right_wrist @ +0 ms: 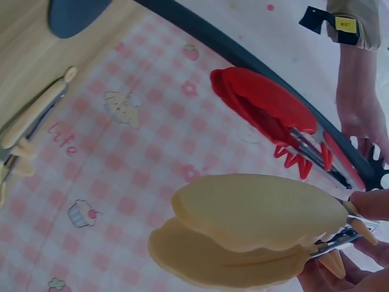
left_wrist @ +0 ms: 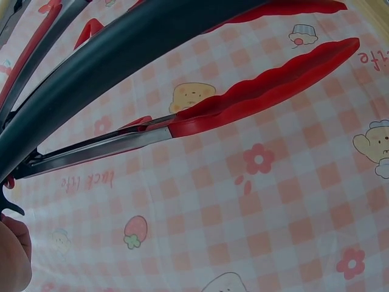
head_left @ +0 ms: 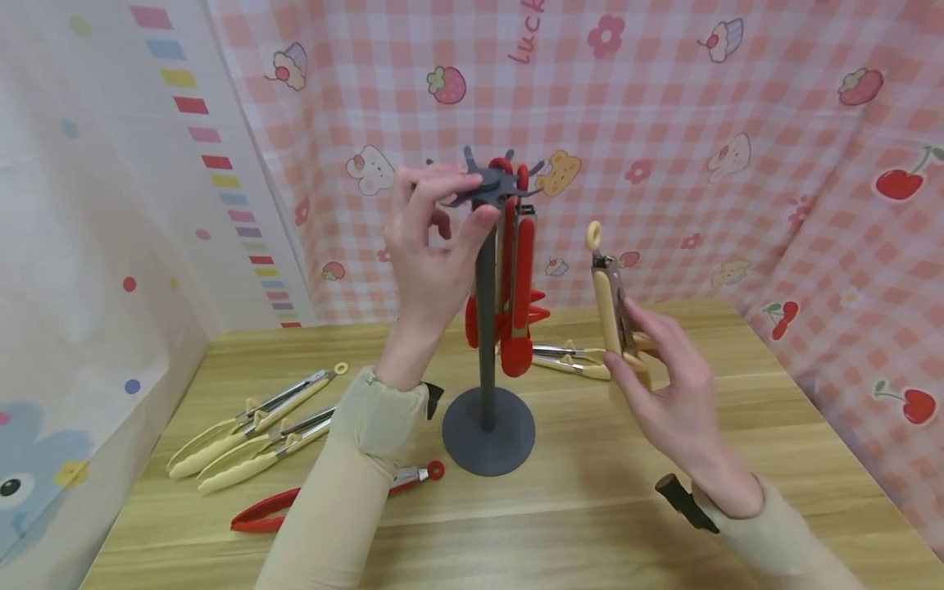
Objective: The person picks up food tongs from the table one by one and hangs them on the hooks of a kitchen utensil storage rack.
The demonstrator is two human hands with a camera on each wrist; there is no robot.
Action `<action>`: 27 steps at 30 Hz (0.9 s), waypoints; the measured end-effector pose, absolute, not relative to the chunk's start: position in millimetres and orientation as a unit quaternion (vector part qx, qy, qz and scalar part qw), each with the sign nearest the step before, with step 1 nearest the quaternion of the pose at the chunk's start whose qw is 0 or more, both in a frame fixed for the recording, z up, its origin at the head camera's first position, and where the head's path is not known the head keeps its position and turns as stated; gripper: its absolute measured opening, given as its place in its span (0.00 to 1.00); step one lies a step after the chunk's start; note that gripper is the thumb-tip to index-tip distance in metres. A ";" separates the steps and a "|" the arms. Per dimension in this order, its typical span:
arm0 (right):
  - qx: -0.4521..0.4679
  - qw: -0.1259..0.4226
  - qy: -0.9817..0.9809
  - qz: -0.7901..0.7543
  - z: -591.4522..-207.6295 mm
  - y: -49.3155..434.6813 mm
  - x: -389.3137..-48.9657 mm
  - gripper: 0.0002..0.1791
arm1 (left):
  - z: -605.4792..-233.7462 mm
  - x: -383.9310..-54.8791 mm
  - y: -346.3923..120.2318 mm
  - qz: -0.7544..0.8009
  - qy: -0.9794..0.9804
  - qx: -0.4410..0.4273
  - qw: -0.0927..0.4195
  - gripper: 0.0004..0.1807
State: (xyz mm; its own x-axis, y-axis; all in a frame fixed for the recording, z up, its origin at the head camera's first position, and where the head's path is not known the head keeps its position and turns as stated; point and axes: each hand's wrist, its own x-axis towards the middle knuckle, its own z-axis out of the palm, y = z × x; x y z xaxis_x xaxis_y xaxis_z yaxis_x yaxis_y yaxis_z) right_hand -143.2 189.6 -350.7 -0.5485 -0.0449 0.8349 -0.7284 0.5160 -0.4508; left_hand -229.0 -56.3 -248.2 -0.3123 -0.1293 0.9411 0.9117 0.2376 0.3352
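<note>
A dark grey utensil stand stands upright, with a ring of hooks at its top. My left hand pinches that hooked top between thumb and fingers. Red tongs hang from hooks on the stand's right side; their scalloped red heads show in the left wrist view. To the right, my right hand grips cream tongs in the air, the loop end up. In the right wrist view the heads of these cream tongs point away from the fingers.
Two cream tongs lie on the wooden table at the left. Red tongs lie nearer, partly behind my left forearm. Another pair of cream tongs lies behind the stand, to its right. A checked curtain hangs behind the table.
</note>
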 end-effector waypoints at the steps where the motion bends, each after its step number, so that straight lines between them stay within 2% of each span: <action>1: 0.250 0.403 -0.769 0.428 -349.5 187.5 -143.3 0.33 | -248.2 -228.9 -56.4 -0.529 -0.614 -0.318 0.492 0.35; 7: 0.269 0.403 -0.754 0.444 -341.1 176.5 -143.7 0.28 | -248.1 -228.6 -56.7 -0.529 -0.615 -0.318 0.490 0.35; 17: 0.284 0.403 -0.745 0.449 -332.5 163.5 -143.8 0.29 | -248.1 -228.7 -55.4 -0.529 -0.614 -0.318 0.491 0.35; 27: 0.299 0.412 -0.738 0.443 -327.6 158.7 -146.7 0.34 | -248.4 -229.2 -55.8 -0.529 -0.614 -0.317 0.493 0.36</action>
